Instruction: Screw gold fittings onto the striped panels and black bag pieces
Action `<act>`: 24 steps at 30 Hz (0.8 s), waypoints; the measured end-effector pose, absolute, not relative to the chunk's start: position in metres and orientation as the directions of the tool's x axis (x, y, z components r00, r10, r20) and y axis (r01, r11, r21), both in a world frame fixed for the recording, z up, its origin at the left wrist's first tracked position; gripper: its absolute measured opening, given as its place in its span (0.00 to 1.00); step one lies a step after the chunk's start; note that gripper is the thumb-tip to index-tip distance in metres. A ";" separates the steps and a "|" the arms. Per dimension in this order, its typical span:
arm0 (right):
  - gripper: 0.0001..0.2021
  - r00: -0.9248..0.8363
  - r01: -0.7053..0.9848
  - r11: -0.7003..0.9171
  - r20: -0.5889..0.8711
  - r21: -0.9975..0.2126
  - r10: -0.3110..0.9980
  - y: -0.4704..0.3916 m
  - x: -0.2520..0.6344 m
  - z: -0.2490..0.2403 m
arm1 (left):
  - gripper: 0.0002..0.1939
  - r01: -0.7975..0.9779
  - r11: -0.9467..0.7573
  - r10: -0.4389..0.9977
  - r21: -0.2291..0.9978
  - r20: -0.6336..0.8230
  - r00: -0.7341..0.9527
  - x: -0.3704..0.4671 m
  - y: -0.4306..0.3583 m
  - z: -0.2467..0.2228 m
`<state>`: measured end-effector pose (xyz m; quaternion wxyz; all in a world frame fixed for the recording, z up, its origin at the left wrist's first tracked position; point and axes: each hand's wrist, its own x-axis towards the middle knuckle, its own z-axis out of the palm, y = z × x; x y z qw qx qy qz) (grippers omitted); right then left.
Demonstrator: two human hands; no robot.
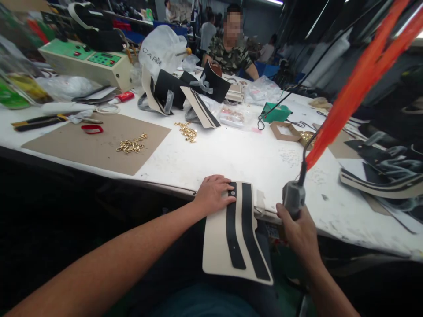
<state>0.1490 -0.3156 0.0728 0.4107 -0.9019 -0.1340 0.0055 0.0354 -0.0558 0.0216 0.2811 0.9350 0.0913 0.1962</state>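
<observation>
A beige leather-like panel [214,251] with two black strips lies over the table's front edge and slopes down over my lap. On its upper left corner my left hand [213,193] presses down, fingers and thumb around a small round metal stud [233,193] on the black strap [232,229]. The second black strip [248,220] runs beside it. My right hand [300,229] is wrapped round a grey corded electric screwdriver [293,198], held upright at the table edge, right of the panel. Its lower end is hidden by my hand. An orange band [350,101] rises above it.
Gold-coloured metal fittings [132,144] lie on a brown board [99,152], with more fittings [187,132] beside it. Pliers [39,122], a green box [276,112] and a cardboard tray [286,132] stand around. More panels [383,182] are at right. A person [228,50] sits opposite.
</observation>
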 end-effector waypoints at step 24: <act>0.22 0.772 0.393 -0.295 0.138 -0.871 0.621 -0.302 0.081 0.091 | 0.29 0.003 -0.298 0.458 0.954 0.140 0.878 -0.013 -0.066 0.057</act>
